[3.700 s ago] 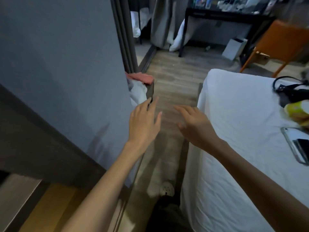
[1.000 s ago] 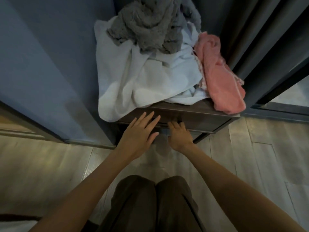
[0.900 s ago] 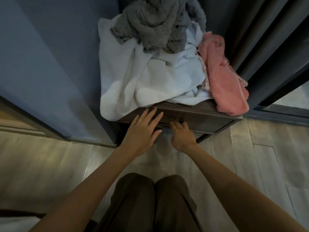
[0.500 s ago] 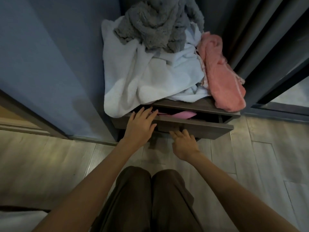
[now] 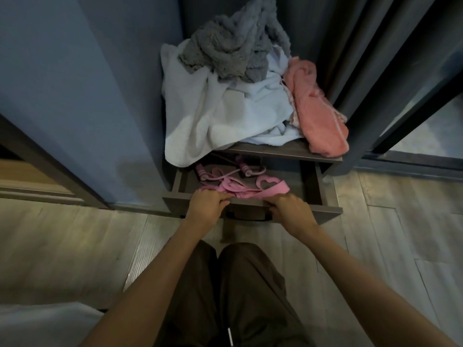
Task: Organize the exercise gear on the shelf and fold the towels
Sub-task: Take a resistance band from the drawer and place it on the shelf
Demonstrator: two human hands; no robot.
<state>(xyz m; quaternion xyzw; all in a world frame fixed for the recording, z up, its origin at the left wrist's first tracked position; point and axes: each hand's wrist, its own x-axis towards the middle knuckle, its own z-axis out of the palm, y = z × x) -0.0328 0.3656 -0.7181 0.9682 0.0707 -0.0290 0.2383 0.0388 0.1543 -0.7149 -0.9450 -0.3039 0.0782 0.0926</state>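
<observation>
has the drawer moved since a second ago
Yes. The drawer has slid out toward the person, away from the cabinet top, which stayed put; pink exercise bands now show inside.

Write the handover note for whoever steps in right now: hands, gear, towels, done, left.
Left hand: curled over the front edge of the open drawer, fingers closed at the pink gear.
Right hand: same edge, closed at the pink band.
Gear: a tangle of pink bands and a pink rope with handles lies loose in the drawer.
Towels: white towel, grey towel and pink towel sit in an unfolded heap on the nightstand top; the white one hangs over the front left corner.
Done: drawer opened.
Left: untangle and arrange the gear, fold all three towels.
</observation>
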